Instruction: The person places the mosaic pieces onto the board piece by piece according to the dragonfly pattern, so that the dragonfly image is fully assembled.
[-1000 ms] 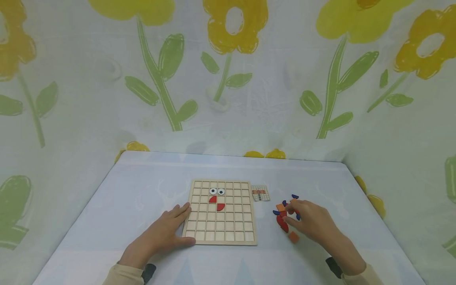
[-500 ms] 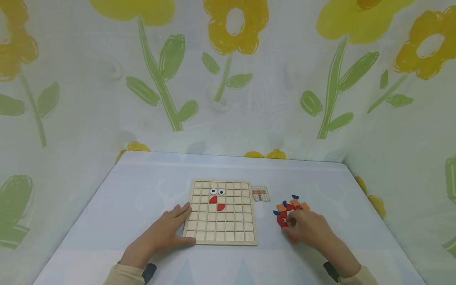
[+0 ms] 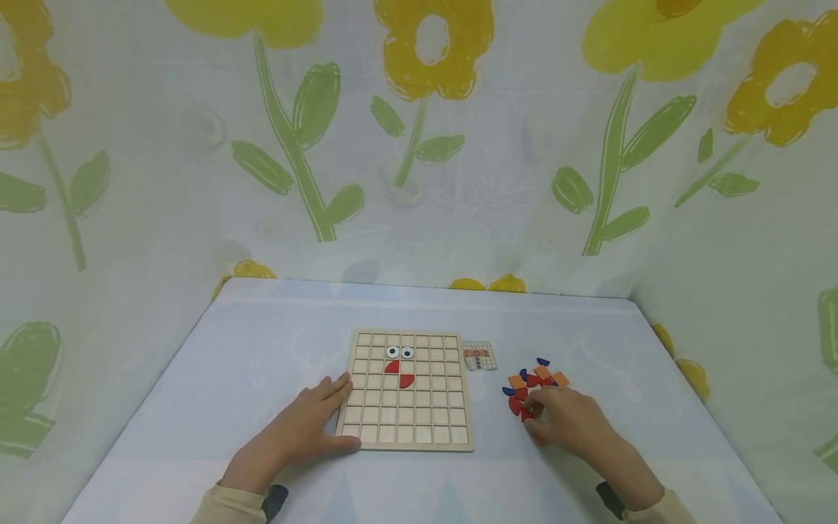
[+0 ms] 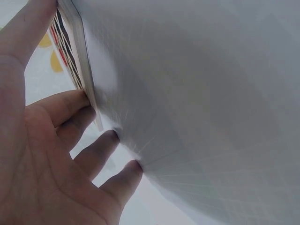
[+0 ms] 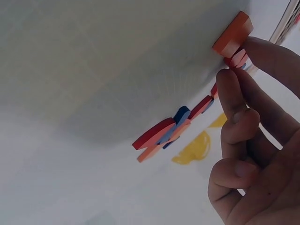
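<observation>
My left hand rests at the left edge of a wooden grid board, fingers spread and thumb on its near-left corner. Two round eye pieces and two red quarter-circle pieces lie in the board's cells. To the right, my right hand is down at a loose pile, pinching a red quarter-circle piece between thumb and fingertips. An orange square tile lies right by the thumb in the right wrist view; the hand mostly hides it in the head view.
A small pattern card lies against the board's right side. Several blue pieces, orange tiles and red pieces lie around the right hand. Flower-printed cloth walls the table's back and sides.
My right hand has come down toward the near part of the pile, uncovering orange and red pieces behind it, and its thumb has drawn in slightly. The left hand and board stay put.
</observation>
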A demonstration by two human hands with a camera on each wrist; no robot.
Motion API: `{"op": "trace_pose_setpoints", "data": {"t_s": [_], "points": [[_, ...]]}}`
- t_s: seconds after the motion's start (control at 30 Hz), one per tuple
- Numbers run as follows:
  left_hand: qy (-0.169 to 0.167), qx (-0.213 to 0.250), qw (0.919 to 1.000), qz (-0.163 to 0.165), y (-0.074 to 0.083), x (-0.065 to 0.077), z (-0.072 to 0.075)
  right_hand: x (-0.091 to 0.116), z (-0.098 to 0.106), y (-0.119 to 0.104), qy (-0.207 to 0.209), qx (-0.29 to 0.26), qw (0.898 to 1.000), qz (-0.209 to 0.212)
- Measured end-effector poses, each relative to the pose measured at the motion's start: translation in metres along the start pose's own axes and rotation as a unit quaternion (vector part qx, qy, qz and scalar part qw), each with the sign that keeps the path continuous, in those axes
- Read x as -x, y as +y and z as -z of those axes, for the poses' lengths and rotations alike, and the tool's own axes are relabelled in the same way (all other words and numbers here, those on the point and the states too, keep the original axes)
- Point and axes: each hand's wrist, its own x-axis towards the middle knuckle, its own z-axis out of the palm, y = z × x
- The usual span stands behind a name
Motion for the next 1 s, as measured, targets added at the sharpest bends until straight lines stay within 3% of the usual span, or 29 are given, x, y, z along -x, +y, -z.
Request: {"op": "trace_pose_setpoints", "data": {"t_s": [0.8,1.0], "points": [[0.001,-0.002,1.0000,0.008,0.0030,-0.0001,0.0005,-0.0007,0.0016,0.0033,-0.015,-0.010,1.000,-0.003],[0.000,-0.007,0.9999,0.010,0.0027,-0.0009,0.0001,-0.0006,0.0042,0.0040,0.002,-0.016,1.000,0.000]]}}
